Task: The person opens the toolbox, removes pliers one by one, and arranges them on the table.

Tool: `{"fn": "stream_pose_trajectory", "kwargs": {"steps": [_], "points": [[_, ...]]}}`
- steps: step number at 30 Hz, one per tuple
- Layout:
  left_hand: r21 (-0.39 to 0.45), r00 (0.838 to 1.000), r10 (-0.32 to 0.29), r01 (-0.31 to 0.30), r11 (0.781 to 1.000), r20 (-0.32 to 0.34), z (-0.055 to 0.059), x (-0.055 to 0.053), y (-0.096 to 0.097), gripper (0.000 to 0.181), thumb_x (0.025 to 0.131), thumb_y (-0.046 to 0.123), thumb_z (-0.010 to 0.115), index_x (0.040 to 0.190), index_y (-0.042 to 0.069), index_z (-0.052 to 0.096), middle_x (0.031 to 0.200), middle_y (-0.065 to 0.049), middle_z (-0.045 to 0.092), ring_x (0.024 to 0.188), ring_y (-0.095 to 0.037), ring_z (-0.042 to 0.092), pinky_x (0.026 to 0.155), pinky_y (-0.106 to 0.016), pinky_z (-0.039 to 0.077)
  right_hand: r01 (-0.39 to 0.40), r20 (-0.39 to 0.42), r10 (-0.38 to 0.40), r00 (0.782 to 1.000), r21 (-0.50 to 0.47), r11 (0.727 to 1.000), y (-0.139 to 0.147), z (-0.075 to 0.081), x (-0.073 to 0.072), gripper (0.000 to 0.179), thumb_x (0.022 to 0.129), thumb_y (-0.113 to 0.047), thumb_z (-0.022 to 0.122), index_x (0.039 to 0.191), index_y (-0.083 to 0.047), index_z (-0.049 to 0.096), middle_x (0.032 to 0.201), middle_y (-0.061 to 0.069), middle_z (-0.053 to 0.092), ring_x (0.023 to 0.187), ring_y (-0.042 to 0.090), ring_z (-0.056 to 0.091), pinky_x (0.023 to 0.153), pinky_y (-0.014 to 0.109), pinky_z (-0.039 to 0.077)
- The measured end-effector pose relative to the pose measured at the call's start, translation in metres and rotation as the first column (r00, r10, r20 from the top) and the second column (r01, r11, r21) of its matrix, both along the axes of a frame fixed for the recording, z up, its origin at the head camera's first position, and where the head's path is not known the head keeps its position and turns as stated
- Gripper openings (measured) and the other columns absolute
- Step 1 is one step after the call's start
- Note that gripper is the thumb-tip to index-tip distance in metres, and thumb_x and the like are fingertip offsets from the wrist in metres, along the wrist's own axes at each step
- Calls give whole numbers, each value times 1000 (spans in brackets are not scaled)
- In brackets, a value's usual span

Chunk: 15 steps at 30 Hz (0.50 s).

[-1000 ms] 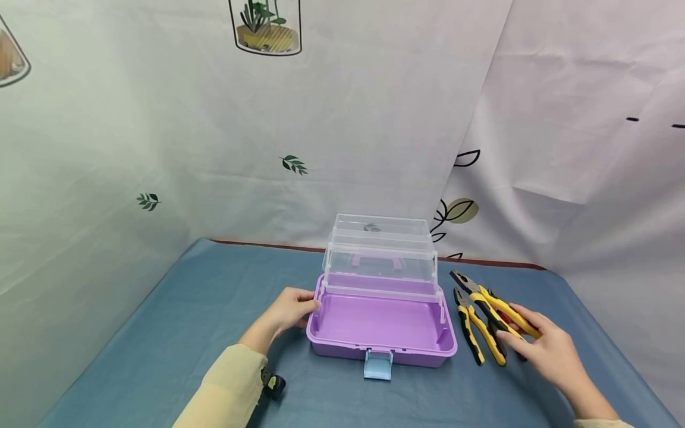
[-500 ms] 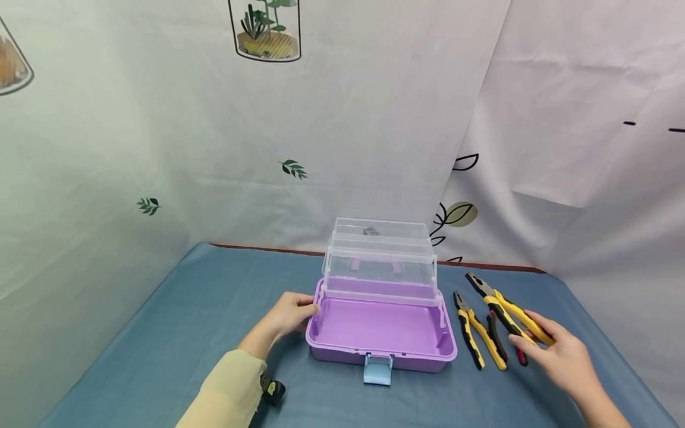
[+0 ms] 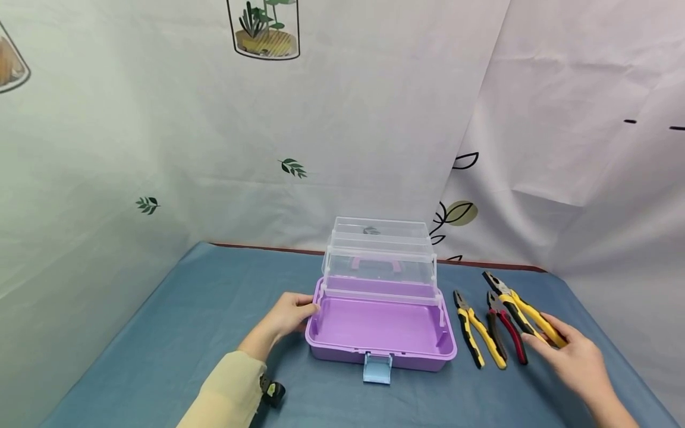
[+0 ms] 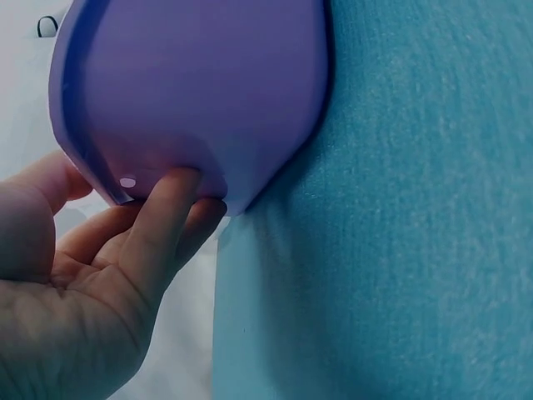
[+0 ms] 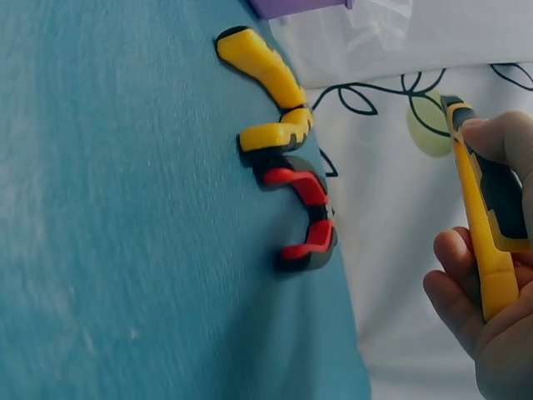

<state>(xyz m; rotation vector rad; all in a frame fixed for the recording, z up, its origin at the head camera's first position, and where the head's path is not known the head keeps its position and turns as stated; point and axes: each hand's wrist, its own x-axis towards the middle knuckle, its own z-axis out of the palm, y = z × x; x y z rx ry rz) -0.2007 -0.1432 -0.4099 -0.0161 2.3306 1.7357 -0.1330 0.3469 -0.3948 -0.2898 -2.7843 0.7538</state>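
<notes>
My left hand point(image 3: 285, 315) pinches the left wall of a purple toolbox point(image 3: 380, 326), thumb at the rim and fingers against the outside. The box's clear lid point(image 3: 381, 261) stands raised at the back, and its blue latch point(image 3: 377, 368) hangs down in front. With my right hand point(image 3: 575, 359) I hold large yellow-and-black pliers point(image 3: 527, 309) by the handles, jaws pointing away and to the left. Red-and-black pliers point(image 3: 505, 328) lie on the cloth just left of them. Smaller yellow-and-black pliers point(image 3: 477, 330) lie between those and the box, their handles spread.
Blue cloth point(image 3: 225, 297) covers the table. A white printed curtain point(image 3: 342, 119) rises behind its back edge and along both sides. A small black camera point(image 3: 273, 391) sits on my left wrist.
My right hand has carried the large pliers to the right, off the other tools, so the red-and-black pliers now show fully. My left hand stays on the box.
</notes>
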Motion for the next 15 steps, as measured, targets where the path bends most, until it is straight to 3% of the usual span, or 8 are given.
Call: {"fn": "stream_pose_trajectory", "kwargs": {"steps": [4,11,15], "points": [[10,1000,-3,3,1000,0,0,1,0,37,90,8,57,124,-8,57,116,-25,63,88,-23,68,70,-38,60,52,30,-52,998,-12,999,6,0,1,79,84,-50,65,137,5,43,109,30,58,77,24,52,48,22,38],[19,1000,3,-3,1000,4,-2,0,1,37,90,8,57,124,-8,57,117,-25,62,90,-24,67,71,-39,60,161,63,-158,985,-40,986,15,0,2,81,84,-53,63,136,6,43,94,21,62,71,20,48,48,25,36],[22,1000,10,-10,1000,8,-2,-2,0,37,90,8,57,124,-7,58,117,-25,63,91,-25,67,72,-40,60,199,97,-193,976,-56,979,16,1,0,83,85,-54,60,138,7,41,99,26,61,72,21,49,48,25,36]]}}
